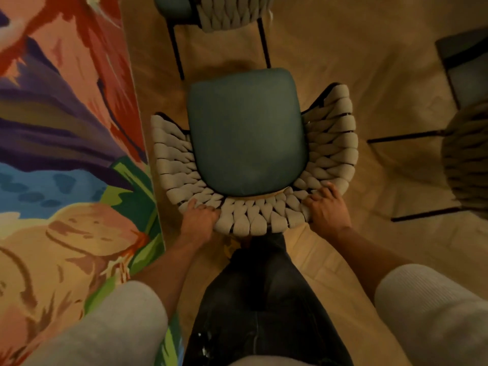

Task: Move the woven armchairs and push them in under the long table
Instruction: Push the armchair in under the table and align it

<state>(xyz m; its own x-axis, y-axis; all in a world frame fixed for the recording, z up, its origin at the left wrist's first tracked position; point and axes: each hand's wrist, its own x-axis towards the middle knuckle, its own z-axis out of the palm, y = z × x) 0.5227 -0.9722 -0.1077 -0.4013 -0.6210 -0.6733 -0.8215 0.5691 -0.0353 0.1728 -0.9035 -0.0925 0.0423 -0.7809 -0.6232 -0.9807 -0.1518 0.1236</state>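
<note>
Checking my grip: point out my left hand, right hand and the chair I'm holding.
left hand (pixel 198 220), head view, its back
right hand (pixel 328 210), head view, its back
chair (pixel 245 133), head view, its seat cushion

- Near armchair (pixel 253 215): pale grey-white rope weave in plaited rows, teal seat cushion (pixel 245 133), black frame.
- Far armchair (pixel 232 14): same pale weave, teal seat, black legs.
- Right-hand armchair (pixel 467 154): weave looks dull brown-grey in shadow, black legs.
- Patterned surface (pixel 58 128): blocks of orange, red, pink, purple, blue, green and tan.
- Floor (pixel 343 62): plain tan.
- Trousers (pixel 264 299): dark grey-black with white flecks.
- Sleeves (pixel 433 307): white, finely ribbed.
</note>
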